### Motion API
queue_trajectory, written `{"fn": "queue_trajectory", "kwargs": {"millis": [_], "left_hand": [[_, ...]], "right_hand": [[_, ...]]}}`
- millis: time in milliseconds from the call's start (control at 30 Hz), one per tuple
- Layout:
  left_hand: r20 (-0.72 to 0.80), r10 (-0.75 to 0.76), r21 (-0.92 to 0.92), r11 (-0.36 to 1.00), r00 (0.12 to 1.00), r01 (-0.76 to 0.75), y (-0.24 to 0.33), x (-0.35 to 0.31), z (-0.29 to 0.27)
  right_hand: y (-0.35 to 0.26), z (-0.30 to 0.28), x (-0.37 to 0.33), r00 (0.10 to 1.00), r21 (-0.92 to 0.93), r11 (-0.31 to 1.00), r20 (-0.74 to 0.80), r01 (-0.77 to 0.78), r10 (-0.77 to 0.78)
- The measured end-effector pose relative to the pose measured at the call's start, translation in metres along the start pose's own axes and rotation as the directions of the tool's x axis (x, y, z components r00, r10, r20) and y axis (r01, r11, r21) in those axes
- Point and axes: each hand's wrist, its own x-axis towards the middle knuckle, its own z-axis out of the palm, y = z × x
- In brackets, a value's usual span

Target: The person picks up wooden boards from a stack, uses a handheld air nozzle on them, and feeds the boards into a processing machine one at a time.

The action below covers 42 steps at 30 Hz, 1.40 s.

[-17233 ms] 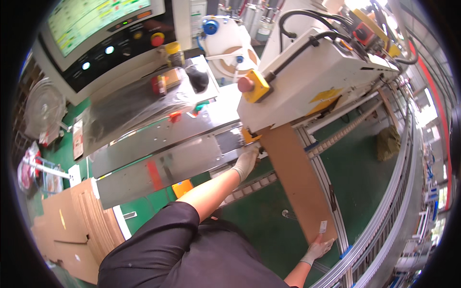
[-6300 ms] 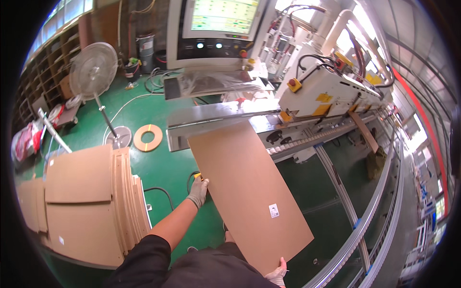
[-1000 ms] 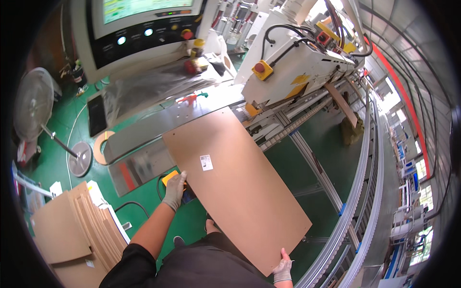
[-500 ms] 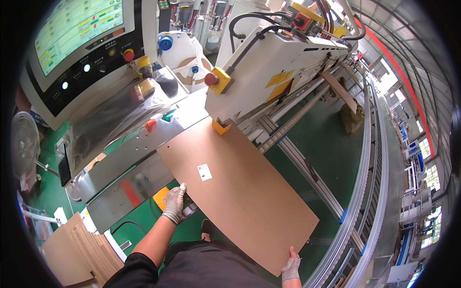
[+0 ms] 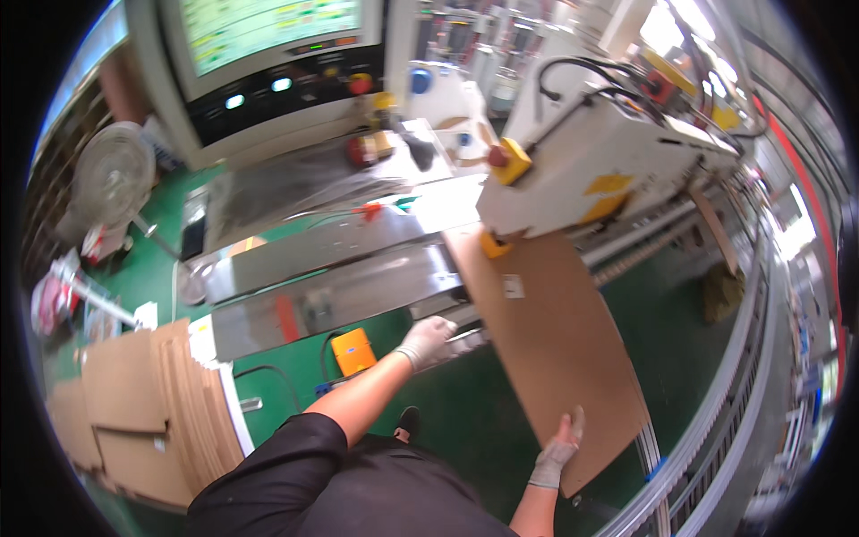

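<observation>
A long brown flat panel with a small white label lies at a slant, its far end under the white machine head beside a yellow guide block. My right hand, in a pale glove with bare fingertips, rests at the panel's near left edge, fingers stretched along its top face. My left hand, gloved the same way and slightly blurred, is apart from the panel, over the metal rail to its left. Its fingers are curled in, and I see nothing in them.
A control console with a lit screen and a steel table stand at the left. Brown panels are stacked at lower left. A yellow box sits on the green floor, and a curved metal rail runs along the right.
My left hand has come off the panel's left edge. My right hand has shifted from the near end onto the near left edge. The panel has swung more lengthwise, and the view has turned left.
</observation>
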Motion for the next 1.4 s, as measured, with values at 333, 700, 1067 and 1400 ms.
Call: {"fn": "queue_trajectory", "kwargs": {"millis": [333, 700, 1067, 1400], "left_hand": [[-0.171, 0.034, 0.383, 0.923, 0.985, 0.034, -0.050, -0.248, -0.134], [-0.406, -0.865, -0.746, 0.500, -0.293, -0.441, -0.442, -0.660, -0.243], [-0.185, -0.961, -0.938, 0.235, -0.203, -0.255, -0.383, -0.685, -0.372], [-0.291, -0.945, -0.953, 0.273, 0.149, -0.128, -0.342, -0.687, -0.239]], "right_hand": [[-0.157, 0.230, -0.125, 0.439, 0.411, 0.909, 0.805, 0.072, -0.399], [-0.216, 0.266, -0.303, 0.087, 0.328, 0.344, 0.600, 0.880, -0.795], [-0.221, 0.278, -0.338, 0.176, 0.066, 0.343, 0.759, 0.937, -0.627], [-0.188, 0.295, -0.517, -0.328, 0.415, 0.826, 0.896, 0.382, -0.299]]}}
